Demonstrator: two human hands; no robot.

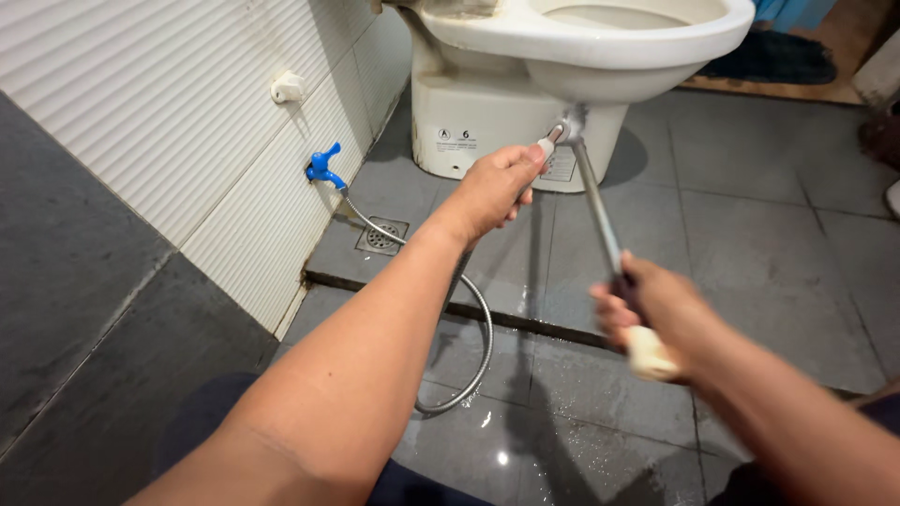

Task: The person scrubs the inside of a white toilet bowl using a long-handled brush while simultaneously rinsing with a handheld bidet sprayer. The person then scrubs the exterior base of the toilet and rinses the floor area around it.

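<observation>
Bathroom, grey tiled floor [750,215], wet and shiny in the near part, with a low step running across it. White ribbed wall tiles [187,103] on the left, dark grey wall panel nearer the camera. White toilet [562,56] at top centre, bowl overhanging its base. Dark mat [769,58] behind it, top right.

Left arm stretches far forward from the bottom left, nearly straight, forearm rising diagonally toward the toilet base. Left hand [492,187] seen back-up, fingers curled shut around a bidet sprayer head [553,139], whose tip pokes out past the fingers just in front of the toilet base. Flexible metal hose [478,328] runs from a blue tap [323,167] on the wall, past a square floor drain [382,235], loops down over the step and goes up under the left forearm toward the hand.

Right arm comes in from the bottom right, bent, hand nearer the camera and lower than the left. Right hand [647,314] closed tight on the cream handle end of a long brush [600,220]; metal shaft angles up and away to the toilet base, its far end meeting the sprayer head. Brush end itself too small and blurred to make out. Small white fitting [287,87] high on the wall.
</observation>
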